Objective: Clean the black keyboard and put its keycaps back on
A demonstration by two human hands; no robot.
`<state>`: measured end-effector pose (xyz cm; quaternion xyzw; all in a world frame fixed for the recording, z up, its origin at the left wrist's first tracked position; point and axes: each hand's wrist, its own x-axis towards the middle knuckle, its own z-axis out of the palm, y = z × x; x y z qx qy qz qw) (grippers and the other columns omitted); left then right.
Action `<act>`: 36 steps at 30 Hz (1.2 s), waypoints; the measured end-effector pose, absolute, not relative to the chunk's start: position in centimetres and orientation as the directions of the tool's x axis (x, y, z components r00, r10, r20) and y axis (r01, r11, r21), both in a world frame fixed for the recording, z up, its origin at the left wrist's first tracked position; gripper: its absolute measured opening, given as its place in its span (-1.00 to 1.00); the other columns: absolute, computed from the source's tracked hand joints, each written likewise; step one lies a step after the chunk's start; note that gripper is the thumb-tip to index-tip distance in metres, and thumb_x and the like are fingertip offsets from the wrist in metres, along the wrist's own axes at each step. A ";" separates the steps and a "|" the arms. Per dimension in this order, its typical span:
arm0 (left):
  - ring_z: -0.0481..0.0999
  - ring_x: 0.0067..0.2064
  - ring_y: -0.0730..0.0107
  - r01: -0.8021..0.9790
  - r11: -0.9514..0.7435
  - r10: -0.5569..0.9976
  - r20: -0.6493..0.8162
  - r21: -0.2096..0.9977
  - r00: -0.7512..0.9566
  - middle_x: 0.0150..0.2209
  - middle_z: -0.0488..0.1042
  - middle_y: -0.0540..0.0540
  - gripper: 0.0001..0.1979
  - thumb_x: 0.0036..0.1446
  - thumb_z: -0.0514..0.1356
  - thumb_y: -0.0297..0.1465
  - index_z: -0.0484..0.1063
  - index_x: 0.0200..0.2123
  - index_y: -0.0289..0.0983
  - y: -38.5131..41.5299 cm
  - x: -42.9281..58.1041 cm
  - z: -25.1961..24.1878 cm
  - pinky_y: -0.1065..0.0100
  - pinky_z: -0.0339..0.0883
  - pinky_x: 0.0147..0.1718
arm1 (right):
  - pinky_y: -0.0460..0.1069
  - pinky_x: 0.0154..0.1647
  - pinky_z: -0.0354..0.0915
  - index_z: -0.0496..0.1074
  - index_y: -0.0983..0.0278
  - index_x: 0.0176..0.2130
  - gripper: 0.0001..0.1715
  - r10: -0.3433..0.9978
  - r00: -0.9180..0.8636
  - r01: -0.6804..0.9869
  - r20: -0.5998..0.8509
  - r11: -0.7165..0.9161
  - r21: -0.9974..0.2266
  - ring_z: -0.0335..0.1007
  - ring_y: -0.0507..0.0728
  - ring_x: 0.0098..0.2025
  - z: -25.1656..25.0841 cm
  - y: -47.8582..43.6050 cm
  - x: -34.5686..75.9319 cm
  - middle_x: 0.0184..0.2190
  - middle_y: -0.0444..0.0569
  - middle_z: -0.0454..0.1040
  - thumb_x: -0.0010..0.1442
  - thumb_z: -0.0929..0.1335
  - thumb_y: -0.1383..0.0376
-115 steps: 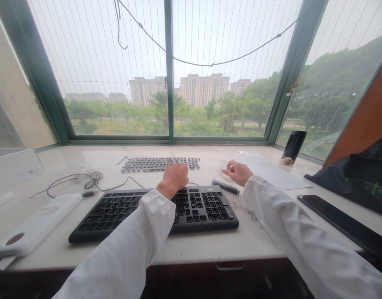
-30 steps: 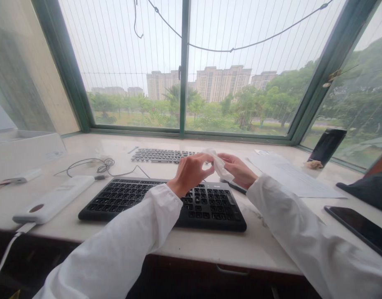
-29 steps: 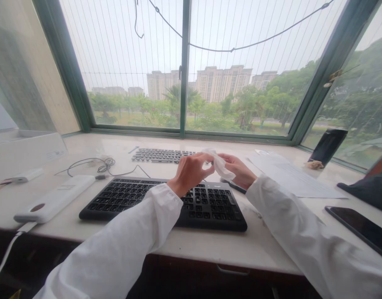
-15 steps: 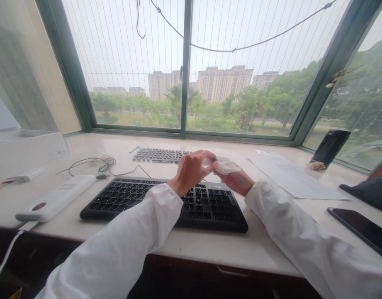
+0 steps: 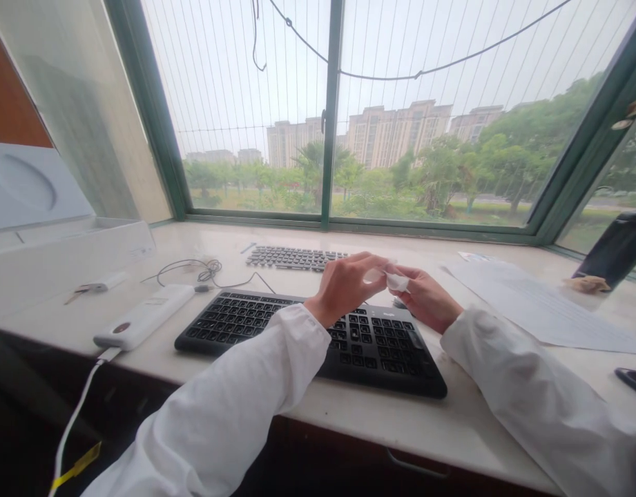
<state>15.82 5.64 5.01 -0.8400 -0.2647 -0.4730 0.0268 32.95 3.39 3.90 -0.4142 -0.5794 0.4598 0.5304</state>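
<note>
My left hand (image 5: 343, 286) is pinched at the fingertips, where a small black keycap showed half a second ago; the fingers and tissue now hide it. A white tissue (image 5: 398, 283) is bunched in the closed fingers of my right hand (image 5: 429, 298) and meets the left fingertips. Both hands are above a black keyboard (image 5: 384, 383) whose key sockets are bare. Behind it, loose dark keycaps (image 5: 291, 258) lie in rows on the white sill.
To the left are a white power bank (image 5: 146, 317) with a cable, a coiled black cord (image 5: 208, 270) and a white box (image 5: 69, 262). Printed paper (image 5: 535, 304), a dark phone (image 5: 633, 379) and a dark upright object (image 5: 615, 252) are at the right.
The view has swung left, so things appear farther right. My fingers have shifted about the tissue, and the dark keycap seen at the left fingertips is now covered.
</note>
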 end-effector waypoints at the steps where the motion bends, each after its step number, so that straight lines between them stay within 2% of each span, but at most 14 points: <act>1: 0.56 -0.14 0.43 0.480 -0.855 0.418 0.810 0.197 0.411 -0.13 0.58 0.07 -0.81 0.18 0.22 -0.29 0.51 -0.14 -0.13 5.6 15.8 5.0 0.44 0.37 -0.23 | -0.05 -0.50 0.07 0.58 0.22 -0.29 -0.56 0.968 -0.094 0.001 0.234 0.235 -0.972 0.08 0.00 -0.49 3.9 3.4 33.0 -0.51 -0.12 0.36 0.04 0.44 -0.07; 5: 0.56 -0.15 0.47 0.506 -0.844 0.413 0.816 0.176 0.404 -0.11 0.56 0.10 -0.80 0.18 0.22 -0.29 0.51 -0.11 -0.11 5.5 15.8 5.0 0.47 0.37 -0.26 | -0.04 -0.49 0.08 0.58 0.20 -0.34 -0.57 0.965 -0.100 0.005 0.242 0.243 -0.970 0.10 0.01 -0.49 3.8 3.6 33.4 -0.52 -0.13 0.36 0.04 0.44 -0.09; 11: 0.57 -0.21 0.44 0.535 -0.827 0.438 0.795 0.174 0.420 -0.05 0.53 0.07 -0.74 0.20 0.18 -0.17 0.54 -0.10 -0.07 5.4 15.7 4.9 0.44 0.37 -0.33 | -0.04 -0.45 0.11 0.56 0.18 -0.46 -0.76 0.963 -0.056 0.000 0.264 0.264 -0.965 0.11 0.03 -0.49 3.4 4.2 34.2 -0.56 -0.13 0.35 -0.07 0.51 0.07; 18: 0.57 -0.22 0.41 0.559 -0.803 0.481 0.779 0.207 0.403 -0.08 0.54 0.07 -0.73 0.15 0.22 -0.15 0.55 -0.11 -0.04 5.6 15.7 4.8 0.42 0.36 -0.34 | -0.01 -0.50 0.05 0.44 0.22 -0.62 -0.69 0.954 -0.041 0.096 0.296 0.299 -0.950 0.03 0.02 -0.56 3.7 4.2 34.1 -0.66 -0.13 0.28 -0.14 0.49 0.07; 20: 0.57 -0.22 0.41 0.561 -0.800 0.488 0.776 0.214 0.400 -0.09 0.54 0.09 -0.74 0.14 0.23 -0.13 0.56 -0.14 -0.05 5.6 15.7 4.8 0.42 0.36 -0.34 | -0.02 -0.48 0.06 0.38 0.24 -0.66 -0.61 0.947 -0.032 0.179 0.320 0.321 -0.930 0.05 0.02 -0.55 3.8 4.1 34.1 -0.67 -0.13 0.26 -0.09 0.46 0.04; 23: 0.56 -0.23 0.42 0.578 -0.786 0.513 0.754 0.220 0.411 -0.10 0.53 0.09 -0.76 0.15 0.23 -0.15 0.56 -0.14 -0.05 5.5 15.8 4.8 0.41 0.35 -0.35 | -0.03 -0.48 0.06 0.32 0.26 -0.70 -0.46 0.922 0.022 0.394 0.387 0.348 -0.851 0.09 0.02 -0.54 4.0 3.8 34.1 -0.68 -0.12 0.25 0.02 0.40 -0.06; 28: 0.56 -0.24 0.39 0.600 -0.770 0.534 0.734 0.217 0.419 -0.14 0.54 0.07 -0.78 0.12 0.25 -0.26 0.54 -0.14 -0.08 5.3 15.9 5.0 0.40 0.36 -0.34 | -0.04 -0.51 0.07 0.51 0.29 -0.53 -0.41 0.846 0.147 0.686 0.513 0.286 -0.669 0.19 0.05 -0.55 4.6 2.7 33.5 -0.68 -0.13 0.29 0.08 0.31 -0.15; 32: 0.56 -0.24 0.35 0.595 -0.778 0.529 0.724 0.203 0.444 -0.18 0.56 0.05 -0.77 0.07 0.30 -0.22 0.55 -0.17 -0.10 5.4 15.9 4.9 0.37 0.36 -0.32 | -0.04 -0.46 0.11 0.53 0.30 -0.54 -0.42 0.810 0.112 0.772 0.576 0.294 -0.564 0.28 0.08 -0.51 4.9 2.0 32.9 -0.69 -0.10 0.31 0.13 0.27 -0.09; 34: 0.56 -0.24 0.34 0.599 -0.775 0.531 0.722 0.203 0.443 -0.19 0.57 0.04 -0.78 0.08 0.29 -0.21 0.56 -0.20 -0.12 5.4 15.9 5.0 0.37 0.36 -0.33 | -0.03 -0.47 0.10 0.49 0.29 -0.59 -0.46 0.822 0.122 0.754 0.556 0.288 -0.591 0.24 0.07 -0.53 4.8 2.2 32.9 -0.71 -0.10 0.27 0.10 0.30 -0.07; 36: 0.57 -0.25 0.35 0.601 -0.771 0.535 0.726 0.210 0.432 -0.20 0.56 0.02 -0.78 0.11 0.27 -0.19 0.56 -0.21 -0.14 5.4 15.9 5.0 0.38 0.35 -0.34 | -0.02 -0.51 0.07 0.42 0.27 -0.65 -0.51 0.862 0.149 0.646 0.484 0.286 -0.708 0.15 0.05 -0.58 4.5 2.6 33.1 -0.73 -0.11 0.22 0.06 0.33 -0.03</act>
